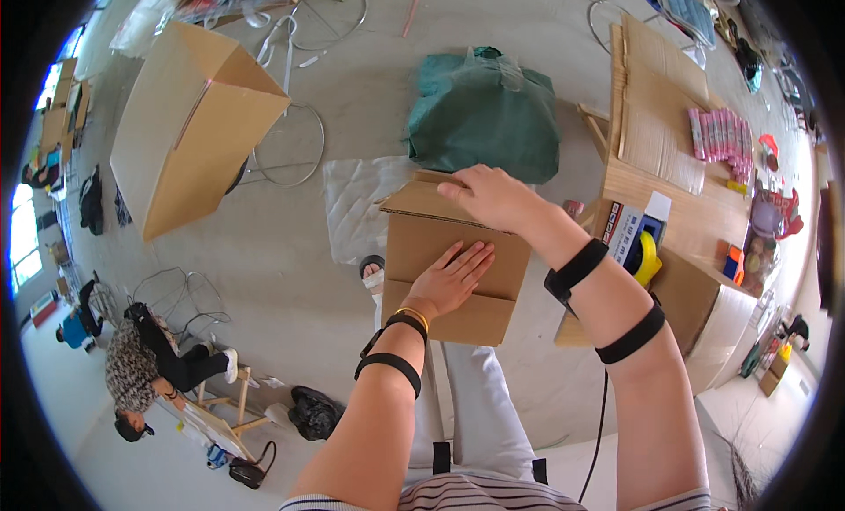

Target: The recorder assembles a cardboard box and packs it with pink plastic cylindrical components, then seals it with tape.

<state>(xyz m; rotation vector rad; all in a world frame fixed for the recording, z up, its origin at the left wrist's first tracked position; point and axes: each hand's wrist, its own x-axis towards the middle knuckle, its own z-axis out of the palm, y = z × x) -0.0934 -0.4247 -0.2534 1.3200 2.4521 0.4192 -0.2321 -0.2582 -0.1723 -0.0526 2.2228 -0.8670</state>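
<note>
A brown cardboard box [416, 242] is in front of me, above my legs. My left hand [453, 280] lies flat on its top panel, fingers stretched out and holding nothing. At the far end, a cardboard flap [421, 199] stands partly raised, its corrugated edge toward me. My right hand [495, 198] reaches over that flap from the right, thumb extended and fingers lying across it. It touches the flap without plainly gripping it.
Beyond the box sits a green bag [484, 115]. A large open carton [189, 124] is at the left. The wooden table [695, 216] at right bears flattened cardboard [660, 115], pink packets [720, 138] and a yellow tape dispenser [648, 260]. A seated person [145, 361] is at lower left.
</note>
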